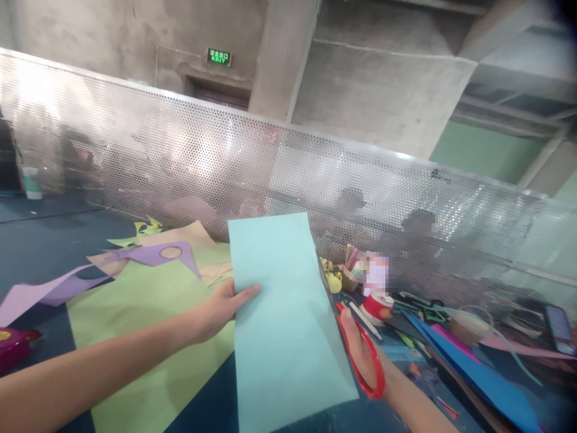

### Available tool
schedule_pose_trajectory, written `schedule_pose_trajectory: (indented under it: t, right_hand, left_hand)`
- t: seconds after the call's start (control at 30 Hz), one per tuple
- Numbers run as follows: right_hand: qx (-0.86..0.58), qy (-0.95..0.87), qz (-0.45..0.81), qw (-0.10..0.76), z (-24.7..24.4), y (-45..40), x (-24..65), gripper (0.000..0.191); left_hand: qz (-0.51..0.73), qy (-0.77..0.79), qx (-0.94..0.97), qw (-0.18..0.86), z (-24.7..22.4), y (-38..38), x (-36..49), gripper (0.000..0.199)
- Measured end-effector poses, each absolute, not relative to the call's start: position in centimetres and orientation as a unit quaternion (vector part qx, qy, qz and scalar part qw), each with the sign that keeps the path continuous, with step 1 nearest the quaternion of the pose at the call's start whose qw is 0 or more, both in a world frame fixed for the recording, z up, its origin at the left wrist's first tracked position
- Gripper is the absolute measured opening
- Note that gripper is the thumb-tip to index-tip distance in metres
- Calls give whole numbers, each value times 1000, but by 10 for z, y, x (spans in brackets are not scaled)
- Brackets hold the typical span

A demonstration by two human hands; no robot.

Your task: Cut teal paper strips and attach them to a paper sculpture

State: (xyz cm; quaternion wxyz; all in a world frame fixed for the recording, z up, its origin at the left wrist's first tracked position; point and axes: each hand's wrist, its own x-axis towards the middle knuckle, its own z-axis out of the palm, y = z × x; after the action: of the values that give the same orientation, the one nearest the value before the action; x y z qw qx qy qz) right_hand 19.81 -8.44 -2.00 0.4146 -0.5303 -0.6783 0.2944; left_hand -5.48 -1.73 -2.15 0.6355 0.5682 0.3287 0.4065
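Observation:
A light blue sheet of paper (pixel 279 313) is held up in front of me. My left hand (pixel 229 307) pinches its left edge, thumb on the near face. Scissors with red handles (pixel 376 373) are in my right hand (pixel 360 349), at the sheet's right edge. Their dark blades run up along that edge and are partly hidden by the paper. Below and left lies a large green sheet (pixel 148 349) on the dark blue table.
Purple paper with a round hole (pixel 148 255) and other scraps lie at the left, near a magenta object (pixel 13 349). A red-and-white roll (pixel 377 308), blue sheets (pixel 487 379) and a phone (pixel 559 328) are at the right. A perforated metal screen (pixel 202 144) stands behind.

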Motion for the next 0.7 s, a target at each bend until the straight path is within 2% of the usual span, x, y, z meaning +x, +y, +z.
schedule_pose_trajectory:
  t: [0.23,0.7]
  right_hand:
    - [-570,-651,259,429,-31,-82,204,57]
    - [-561,-667,263,414,-22,-84,200,56]
  left_hand:
    - [406,320,567,641,-23,-16,-55,38]
    - [410,322,568,637,-22,-17,-55,38]
